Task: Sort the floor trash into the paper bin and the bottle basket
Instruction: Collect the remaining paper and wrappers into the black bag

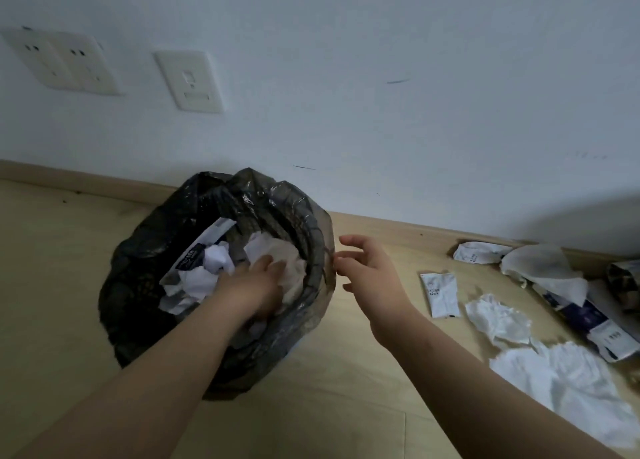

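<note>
We had our left hand down inside the paper bin, its fingers laid fairly straight and pressing on a wad of crumpled white paper. It pinched nothing that we could see. The bin stood on the wooden floor close to the wall, lined with a black bag that spilled over its rim. A blue-and-white wrapper leaned against the bin's far inner side, beside more balled paper.

Our right hand hovered just to the right of the rim, empty, with its fingers loosely spread and slightly bent toward the bin.

The rest of the trash lay on the floor well to the right. A small white packet was nearest our right hand, and a crumpled tissue lay just beyond it. A large rumpled white sheet lay nearer to us. A dark blue package sat along the skirting, and another white packet rested against it. Two socket plates and a switch plate were set in the wall above the bin.
</note>
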{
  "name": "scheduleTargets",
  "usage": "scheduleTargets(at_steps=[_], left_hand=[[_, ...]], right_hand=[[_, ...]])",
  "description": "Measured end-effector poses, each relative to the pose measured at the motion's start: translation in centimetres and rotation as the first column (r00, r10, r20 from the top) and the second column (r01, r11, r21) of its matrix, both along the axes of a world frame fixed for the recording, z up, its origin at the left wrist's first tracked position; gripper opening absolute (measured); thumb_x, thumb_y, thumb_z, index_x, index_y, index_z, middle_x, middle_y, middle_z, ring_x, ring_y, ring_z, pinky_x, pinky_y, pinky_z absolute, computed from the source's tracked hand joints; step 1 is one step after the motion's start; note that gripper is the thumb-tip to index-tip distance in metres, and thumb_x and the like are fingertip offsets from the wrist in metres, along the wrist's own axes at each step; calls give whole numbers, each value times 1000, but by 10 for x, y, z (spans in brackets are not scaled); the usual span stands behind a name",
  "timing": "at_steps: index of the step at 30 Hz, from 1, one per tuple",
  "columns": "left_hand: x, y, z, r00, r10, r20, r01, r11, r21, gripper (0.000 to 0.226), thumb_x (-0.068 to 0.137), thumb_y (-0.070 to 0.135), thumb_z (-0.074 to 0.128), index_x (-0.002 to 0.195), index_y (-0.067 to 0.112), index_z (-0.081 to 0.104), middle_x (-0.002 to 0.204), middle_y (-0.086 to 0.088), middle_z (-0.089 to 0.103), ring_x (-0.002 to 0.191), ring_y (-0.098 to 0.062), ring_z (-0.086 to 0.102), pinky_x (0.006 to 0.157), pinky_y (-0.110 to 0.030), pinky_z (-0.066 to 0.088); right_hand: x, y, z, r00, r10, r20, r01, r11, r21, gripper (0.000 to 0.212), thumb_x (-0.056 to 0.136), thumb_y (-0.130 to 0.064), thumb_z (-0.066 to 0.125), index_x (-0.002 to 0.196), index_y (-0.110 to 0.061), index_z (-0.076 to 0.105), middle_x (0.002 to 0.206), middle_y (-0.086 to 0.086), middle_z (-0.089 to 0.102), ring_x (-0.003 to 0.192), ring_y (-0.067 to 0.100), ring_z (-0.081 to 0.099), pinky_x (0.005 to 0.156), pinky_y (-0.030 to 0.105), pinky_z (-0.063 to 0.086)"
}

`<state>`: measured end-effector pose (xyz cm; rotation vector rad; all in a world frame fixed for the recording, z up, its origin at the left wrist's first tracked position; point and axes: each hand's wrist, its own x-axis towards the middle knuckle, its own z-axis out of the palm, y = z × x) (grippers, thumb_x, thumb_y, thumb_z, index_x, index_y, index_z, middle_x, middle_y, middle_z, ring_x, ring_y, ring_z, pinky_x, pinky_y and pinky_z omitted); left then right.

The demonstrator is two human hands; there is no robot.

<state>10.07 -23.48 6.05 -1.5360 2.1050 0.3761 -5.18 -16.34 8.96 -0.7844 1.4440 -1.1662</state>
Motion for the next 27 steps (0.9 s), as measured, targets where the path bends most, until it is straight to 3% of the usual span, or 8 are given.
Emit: scheduleTargets(at_steps=[4,8,11,14,18,22,25,27], left_hand=[[-8,-4,18,999,8,-33,-10,997,-74,44,98,34,30,142,30,26,151,-1,26,139,-33,20,108,-56,18],[-12,-3,38,999,33,-32,-36,995,-96,38,95,32,31,132,30,36,148,-2,32,138,-33,20,107,-63,13],[-24,0,57,995,-4,-95,-18,971,-237,32,96,27,29,125,29,43,135,0,46,130,-28,34,106,-56,19],[-46,3,76,958,-113,-264,-6,912,-410,30,97,24,31,122,25,50,123,1,56,115,-23,47,95,-41,34],[-88,9,90,877,-273,-396,23,846,-533,30,98,25,35,122,22,53,118,1,60,110,-23,50,88,-35,38],[-156,22,69,813,-219,-540,100,965,-241,27,95,19,36,112,23,56,110,3,59,99,-20,54,77,-29,41],[-205,41,24,846,-150,-512,202,978,48,27,92,13,39,103,22,62,105,-3,60,95,-22,54,73,-26,37],[-231,65,-9,879,-146,-454,236,960,148,31,94,14,40,119,13,59,123,-9,58,109,-26,53,80,-27,40]], right_hand=[[-2,0,-6,999,-16,-34,17,999,43,22,91,-9,52,110,-19,51,83,-5,58,75,8,52,66,22,42],[-9,1,-13,995,-44,-86,52,994,94,23,90,-10,53,112,-18,53,95,1,60,81,15,54,68,27,44],[-17,2,-16,993,-58,-103,70,991,114,20,91,-8,50,109,-17,54,98,4,60,79,14,55,65,26,44],[-31,3,-17,990,-91,-108,104,987,122,17,91,-7,49,104,-17,56,100,6,60,76,10,55,67,26,45],[-56,11,-24,982,-162,-100,175,974,140,17,89,-6,49,88,-21,56,98,7,60,71,11,55,68,27,44],[-93,27,-37,963,-230,-140,254,949,186,17,87,-4,48,85,-19,55,91,5,58,68,14,52,63,25,42],[-127,49,-56,924,-236,-300,310,923,228,17,87,-7,46,91,-17,58,93,6,60,74,19,54,63,28,42],[-155,75,-71,872,-193,-450,341,898,276,20,88,-9,45,103,-14,59,96,4,60,75,18,54,62,26,42]])
